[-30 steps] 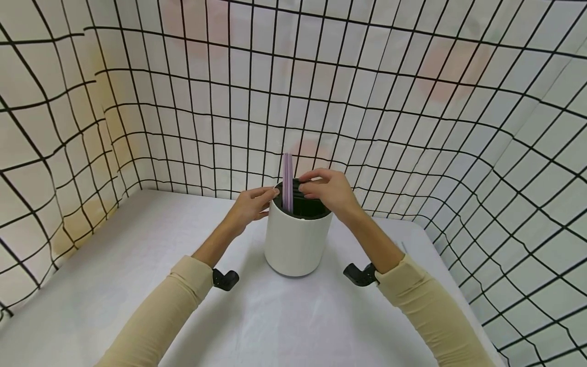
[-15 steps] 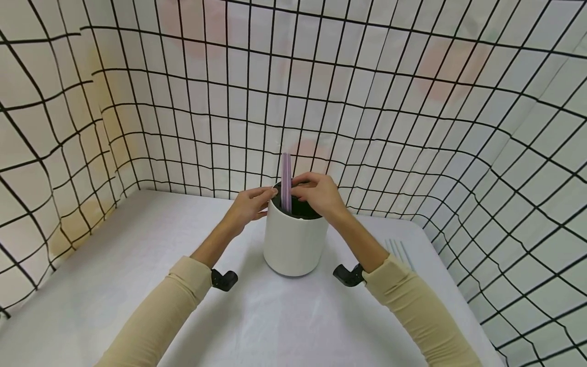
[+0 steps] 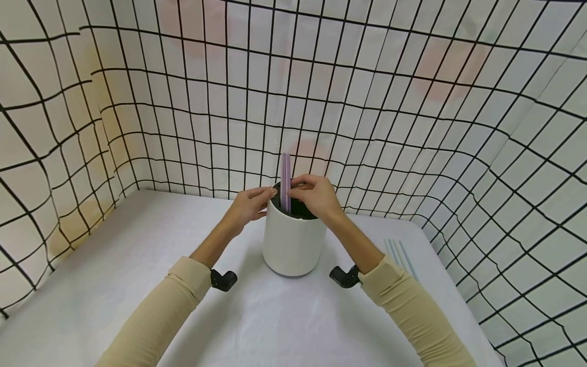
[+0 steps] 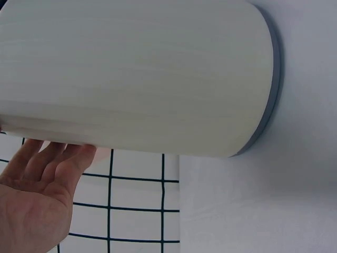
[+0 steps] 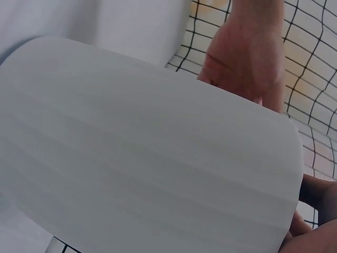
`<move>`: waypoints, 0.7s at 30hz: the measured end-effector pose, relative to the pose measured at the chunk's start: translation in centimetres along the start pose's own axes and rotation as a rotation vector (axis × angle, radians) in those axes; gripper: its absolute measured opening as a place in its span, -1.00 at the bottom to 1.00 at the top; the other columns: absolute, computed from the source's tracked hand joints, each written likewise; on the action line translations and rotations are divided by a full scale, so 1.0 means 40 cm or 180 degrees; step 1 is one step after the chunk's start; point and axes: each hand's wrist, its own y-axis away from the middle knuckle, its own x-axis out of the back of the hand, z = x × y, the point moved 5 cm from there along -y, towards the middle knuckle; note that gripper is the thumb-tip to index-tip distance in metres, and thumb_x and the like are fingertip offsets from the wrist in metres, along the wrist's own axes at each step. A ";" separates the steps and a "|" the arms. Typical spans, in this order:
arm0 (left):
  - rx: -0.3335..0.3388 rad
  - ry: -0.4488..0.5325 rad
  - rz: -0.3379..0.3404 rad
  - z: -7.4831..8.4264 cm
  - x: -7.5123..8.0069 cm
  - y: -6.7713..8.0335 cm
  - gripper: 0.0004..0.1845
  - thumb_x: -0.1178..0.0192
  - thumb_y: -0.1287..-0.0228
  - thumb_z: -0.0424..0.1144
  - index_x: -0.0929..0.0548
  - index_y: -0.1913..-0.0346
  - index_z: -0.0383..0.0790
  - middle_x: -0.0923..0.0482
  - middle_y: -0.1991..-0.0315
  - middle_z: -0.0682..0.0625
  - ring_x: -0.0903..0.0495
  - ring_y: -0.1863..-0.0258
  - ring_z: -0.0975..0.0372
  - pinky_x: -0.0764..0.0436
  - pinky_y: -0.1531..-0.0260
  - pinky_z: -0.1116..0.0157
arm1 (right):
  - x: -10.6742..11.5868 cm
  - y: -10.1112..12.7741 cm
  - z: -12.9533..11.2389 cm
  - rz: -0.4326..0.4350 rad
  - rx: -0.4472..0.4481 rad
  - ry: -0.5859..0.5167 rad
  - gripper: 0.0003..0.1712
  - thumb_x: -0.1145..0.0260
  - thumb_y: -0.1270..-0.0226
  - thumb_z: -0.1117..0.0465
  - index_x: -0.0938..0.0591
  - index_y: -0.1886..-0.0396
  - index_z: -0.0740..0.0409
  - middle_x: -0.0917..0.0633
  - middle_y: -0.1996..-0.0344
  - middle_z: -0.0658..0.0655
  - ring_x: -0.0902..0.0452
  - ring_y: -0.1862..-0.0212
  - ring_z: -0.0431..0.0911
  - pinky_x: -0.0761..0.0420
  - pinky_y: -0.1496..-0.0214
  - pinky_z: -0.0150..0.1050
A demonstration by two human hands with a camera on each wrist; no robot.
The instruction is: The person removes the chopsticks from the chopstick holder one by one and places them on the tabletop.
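Note:
A white cylindrical holder (image 3: 293,244) with a dark inside stands on the white table (image 3: 137,285). A few purple straws (image 3: 286,173) stand upright in it, rising above the rim. My left hand (image 3: 249,204) rests with relaxed fingers against the holder's left rim. In the left wrist view its fingers (image 4: 47,163) lie along the holder's wall (image 4: 131,74). My right hand (image 3: 316,196) reaches over the rim from the right and pinches the purple straws near the opening. The holder's wall (image 5: 131,158) fills the right wrist view.
A few light blue straws (image 3: 401,255) lie flat on the table to the right of the holder. A white curtain with a black grid (image 3: 412,127) encloses the table at the back and on both sides. Wrist-camera mounts (image 3: 223,280) show under both sleeves.
My right hand has moved left from the holder's right rim to the purple straws and closed on them. The left hand stays on the rim. The blue straws have come into view.

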 end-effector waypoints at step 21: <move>0.0036 0.0001 0.0050 -0.006 0.001 -0.003 -0.40 -0.20 -0.46 0.07 -0.51 -0.40 -0.20 -0.47 -0.41 -0.09 -0.46 -0.40 0.04 -0.59 -0.29 0.06 | 0.100 0.020 -0.089 0.0079 0.0016 -0.0883 -0.68 -0.42 -0.35 0.29 -0.65 -0.04 0.33 -0.74 0.08 0.37 -0.79 0.26 0.00 -0.79 0.03 -0.08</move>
